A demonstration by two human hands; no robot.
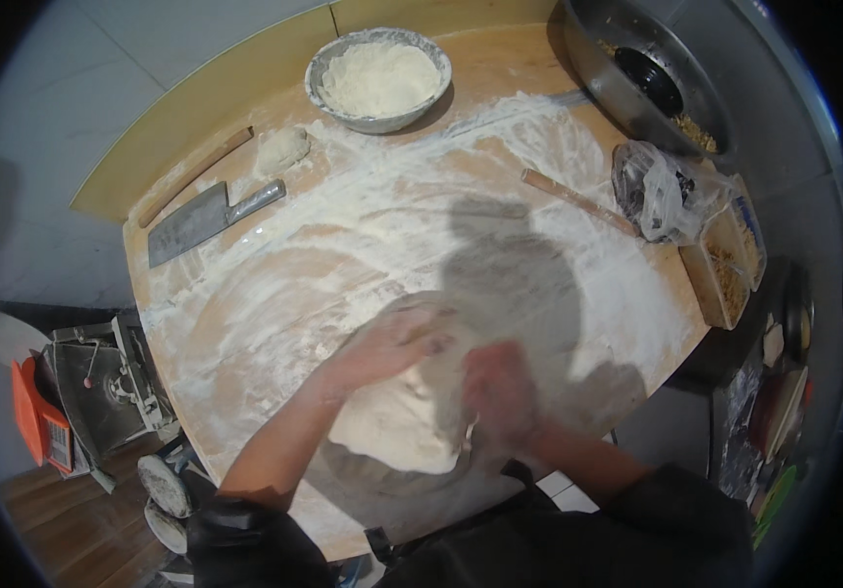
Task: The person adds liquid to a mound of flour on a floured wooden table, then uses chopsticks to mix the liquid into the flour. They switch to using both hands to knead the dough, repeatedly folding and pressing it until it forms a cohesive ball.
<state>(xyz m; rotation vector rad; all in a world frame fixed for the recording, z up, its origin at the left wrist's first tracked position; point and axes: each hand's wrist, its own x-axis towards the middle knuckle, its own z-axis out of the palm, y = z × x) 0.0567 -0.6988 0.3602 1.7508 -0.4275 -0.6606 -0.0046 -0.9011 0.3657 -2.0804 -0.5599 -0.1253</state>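
Note:
A large lump of pale dough (396,430) lies on the floured wooden board (282,294), near its front edge. My left hand (396,342) is over the far left part of the dough, palm down with the fingers somewhat apart; blur hides whether it presses on it. Beside the dough's right side is my right hand (501,386), blurred, with its fingers curled; whether it grips any dough does not show. My shadow falls over the dough and the board beyond it.
A bowl of flour (381,81), a small dough piece (282,151), a cleaver (201,220) and a rolling pin (197,176) lie at the back. Right are another rolling pin (579,200), a plastic bag (657,195), a container of crumbly filling (719,283) and a large metal basin (642,81).

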